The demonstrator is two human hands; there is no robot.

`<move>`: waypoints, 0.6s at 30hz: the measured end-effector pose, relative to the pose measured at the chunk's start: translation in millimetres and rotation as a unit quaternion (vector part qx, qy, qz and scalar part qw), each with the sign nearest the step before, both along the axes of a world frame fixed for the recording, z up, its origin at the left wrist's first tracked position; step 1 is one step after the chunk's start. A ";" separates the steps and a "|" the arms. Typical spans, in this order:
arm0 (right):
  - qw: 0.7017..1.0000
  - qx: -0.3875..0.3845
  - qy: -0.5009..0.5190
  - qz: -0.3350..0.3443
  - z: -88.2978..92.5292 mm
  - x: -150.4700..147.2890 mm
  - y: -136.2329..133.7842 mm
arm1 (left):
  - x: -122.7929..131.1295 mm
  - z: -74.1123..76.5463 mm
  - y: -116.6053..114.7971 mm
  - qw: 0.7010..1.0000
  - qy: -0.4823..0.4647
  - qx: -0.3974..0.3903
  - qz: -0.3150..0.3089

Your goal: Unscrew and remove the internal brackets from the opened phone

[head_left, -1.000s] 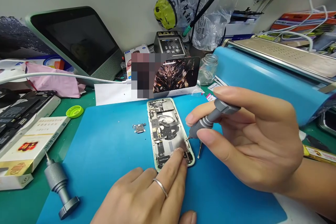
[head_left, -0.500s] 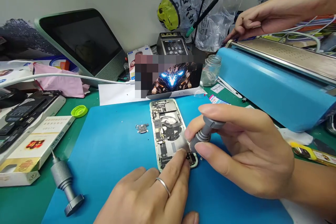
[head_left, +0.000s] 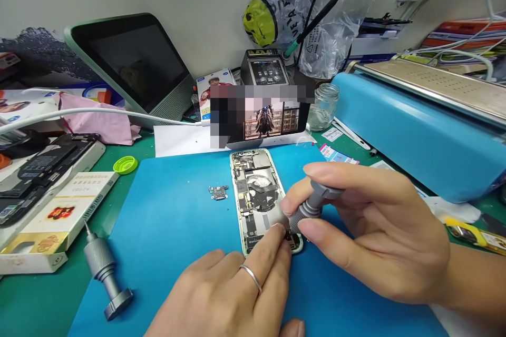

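Observation:
A smartphone with its back off lies on the blue mat, its inner boards and a round coil showing. My left hand, wearing a ring, rests its stretched index and middle fingers on the phone's lower end; whether a small part is under the fingertips is hidden. In my right hand, thumb and fingers close round a grey screwdriver, tilted over the phone's lower right corner. Its tip cannot be made out. Left of the phone lies a small loose circuit board.
A second screwdriver lies at the left, near a cigarette box and a green cap. Behind the mat stand a propped screen playing video, a glass jar and a blue machine.
Another person's hand at the upper right has left the view. The whole scene sits slightly further right. Both my hands keep nearly the same pose at the phone, and the video picture differs.

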State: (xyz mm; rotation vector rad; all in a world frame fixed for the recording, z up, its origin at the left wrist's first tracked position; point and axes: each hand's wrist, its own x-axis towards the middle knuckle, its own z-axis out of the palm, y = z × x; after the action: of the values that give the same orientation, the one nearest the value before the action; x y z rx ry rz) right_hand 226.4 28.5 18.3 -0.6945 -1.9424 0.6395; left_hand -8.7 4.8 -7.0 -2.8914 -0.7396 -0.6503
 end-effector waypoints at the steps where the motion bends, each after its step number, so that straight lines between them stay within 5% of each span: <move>1: 1.000 0.001 -0.001 -0.005 0.2 0.3 0.0 | 0.1 0.2 0.1 1.000 0.002 -0.005 0.000; 18: 0.999 -0.004 0.042 -0.032 5.3 -0.9 4.8 | 9.3 9.5 0.3 0.999 -0.038 -0.006 0.014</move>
State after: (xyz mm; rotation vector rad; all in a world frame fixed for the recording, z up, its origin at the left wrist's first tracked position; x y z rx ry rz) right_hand 225.5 33.3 23.7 -0.7216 -1.8346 0.6273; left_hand 0.5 5.1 2.5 -2.8759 -0.7949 -0.7594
